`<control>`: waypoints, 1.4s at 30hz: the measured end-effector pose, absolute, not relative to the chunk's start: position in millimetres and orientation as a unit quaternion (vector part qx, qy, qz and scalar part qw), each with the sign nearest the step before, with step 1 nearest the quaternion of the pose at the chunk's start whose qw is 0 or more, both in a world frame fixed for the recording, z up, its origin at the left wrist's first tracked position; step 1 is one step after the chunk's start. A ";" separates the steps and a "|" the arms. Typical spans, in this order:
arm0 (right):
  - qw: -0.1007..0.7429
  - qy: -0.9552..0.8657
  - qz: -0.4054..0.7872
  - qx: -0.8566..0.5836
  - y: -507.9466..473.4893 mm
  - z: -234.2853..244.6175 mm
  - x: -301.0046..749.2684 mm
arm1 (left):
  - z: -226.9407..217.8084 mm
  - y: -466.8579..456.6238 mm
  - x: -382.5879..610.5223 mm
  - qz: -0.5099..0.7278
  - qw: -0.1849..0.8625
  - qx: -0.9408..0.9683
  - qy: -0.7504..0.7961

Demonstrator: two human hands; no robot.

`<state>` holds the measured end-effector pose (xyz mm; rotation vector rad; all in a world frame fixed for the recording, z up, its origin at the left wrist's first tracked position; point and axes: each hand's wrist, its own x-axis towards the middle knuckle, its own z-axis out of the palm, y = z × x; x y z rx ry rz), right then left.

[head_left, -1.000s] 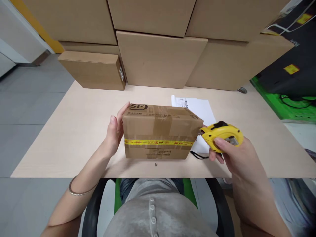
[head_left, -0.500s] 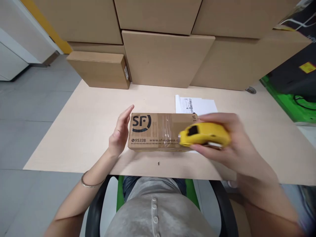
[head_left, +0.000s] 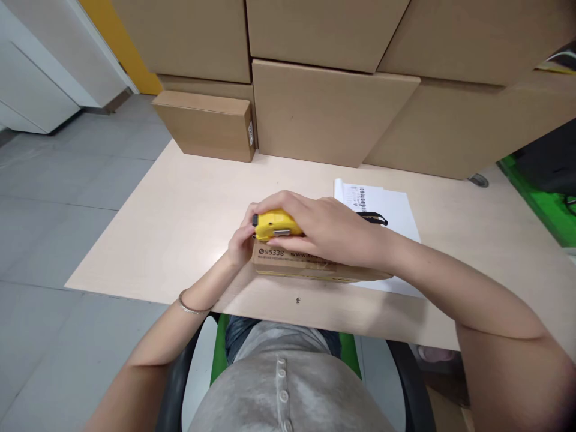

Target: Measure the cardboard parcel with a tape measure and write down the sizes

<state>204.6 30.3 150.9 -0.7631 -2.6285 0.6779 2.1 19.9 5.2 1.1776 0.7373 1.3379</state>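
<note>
A small brown parcel box (head_left: 288,262) printed "95338" lies flat near the front of the pale table (head_left: 180,216). My right hand (head_left: 324,228) reaches across it and grips a yellow tape measure (head_left: 274,225), held over the box's left end. Against that same end sits my left hand (head_left: 240,243), its fingers curled at the front of the tape measure. Whether they pinch the tape tip is hidden. A thin bracelet circles my left wrist.
Large cardboard cartons (head_left: 328,111) are stacked along the table's far side, with a flatter one (head_left: 204,123) at the left. A printed white sheet (head_left: 382,207) lies right of the parcel. Grey floor is at the left, green equipment (head_left: 540,195) at the right.
The parcel was tipped from its side onto its flat face. My right hand carried the tape measure from the box's right end across to its left end, where my left hand closed in.
</note>
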 end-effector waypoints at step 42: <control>0.163 -0.918 0.222 -0.285 -7.3 148.5 235.3 | -2.9 -19.1 -14.4 0.579 0.170 0.731 0.320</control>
